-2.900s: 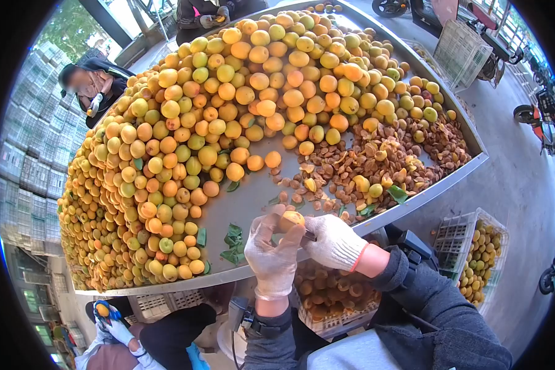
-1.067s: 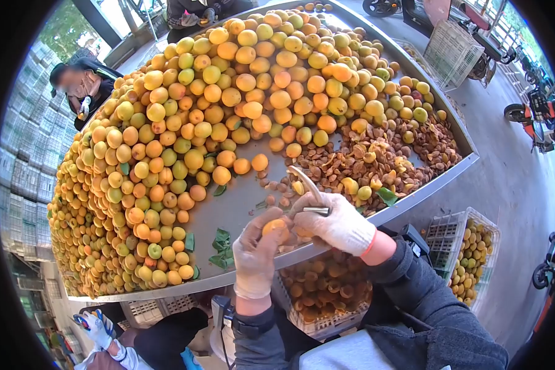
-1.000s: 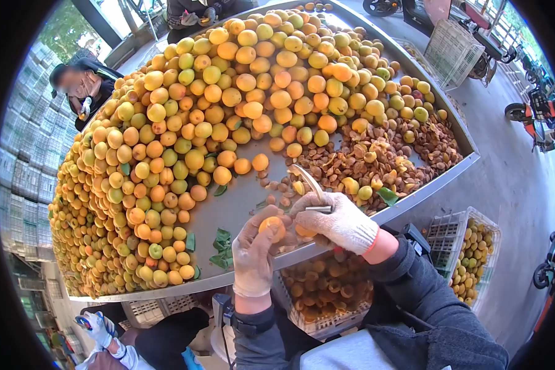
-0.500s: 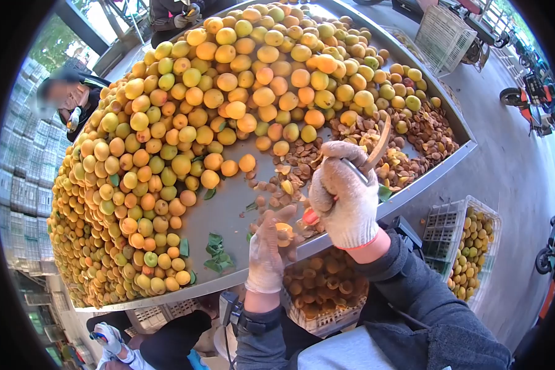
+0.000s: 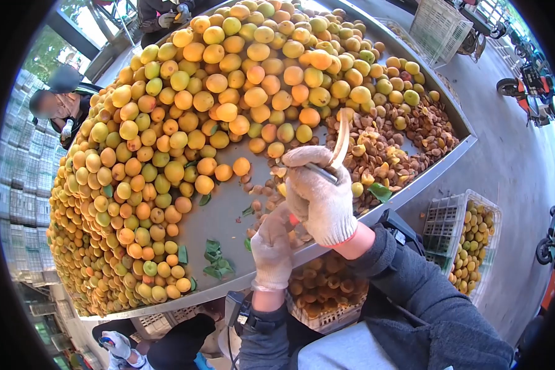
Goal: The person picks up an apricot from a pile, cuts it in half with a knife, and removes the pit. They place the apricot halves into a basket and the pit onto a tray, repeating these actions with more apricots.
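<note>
My right hand, in a pale knit glove, is closed round a curved tan hand tool. The tool's two slim tan arms stick up above the fist, with a metal part across it. A small red piece shows below the fist. My left hand, also gloved, has its fingers drawn together against the right hand's underside. What they hold is hidden. Brown fruit pits with bits of orange flesh lie beyond my right hand. Whole apricots heap up ahead and to the left.
A metal table with a raised rim carries the fruit; green leaves lie on it. Under the near rim stands a crate of fruit halves. Another crate of apricots is at right. Co-workers sit at left, lower left and far side.
Both hands have come together; the right moved left and slightly down. The orange fruit piece seen earlier in my left hand is now hidden. The tool's arms stand more upright.
</note>
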